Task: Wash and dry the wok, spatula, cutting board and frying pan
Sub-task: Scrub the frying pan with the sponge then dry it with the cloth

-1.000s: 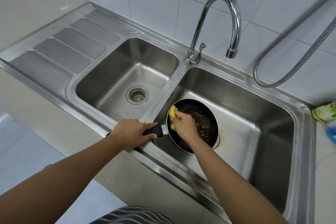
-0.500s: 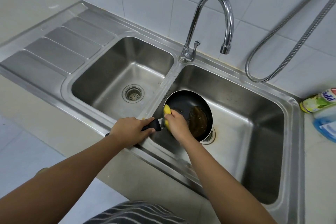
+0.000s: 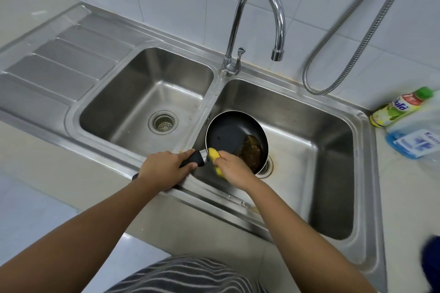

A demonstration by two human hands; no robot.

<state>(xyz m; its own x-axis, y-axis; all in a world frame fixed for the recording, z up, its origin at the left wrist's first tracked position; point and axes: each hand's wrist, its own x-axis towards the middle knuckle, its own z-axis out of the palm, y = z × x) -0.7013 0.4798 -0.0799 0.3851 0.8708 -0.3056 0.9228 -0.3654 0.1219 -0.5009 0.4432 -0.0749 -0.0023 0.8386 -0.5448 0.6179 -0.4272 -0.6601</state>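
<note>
A small black frying pan (image 3: 228, 133) is tilted inside the right basin of the steel sink (image 3: 316, 164), with brown dirty water pooled at its lower right side. My left hand (image 3: 164, 169) grips the pan's black handle over the sink's front rim. My right hand (image 3: 234, 169) holds a yellow sponge (image 3: 214, 156) against the pan's near rim, next to where the handle joins. The wok, spatula and cutting board are not in view.
A chrome tap (image 3: 259, 19) arches over the divider, its spout above the right basin; no water runs. The left basin (image 3: 147, 102) has a drain strainer. A metal hose (image 3: 338, 54) hangs on the tiled wall. Detergent bottles (image 3: 402, 107) lie at the right. A drainboard (image 3: 59, 64) lies left.
My right hand has slid the sponge from inside the pan back to its near rim by the handle. The brown water has gathered at the pan's right side. The view shifted left.
</note>
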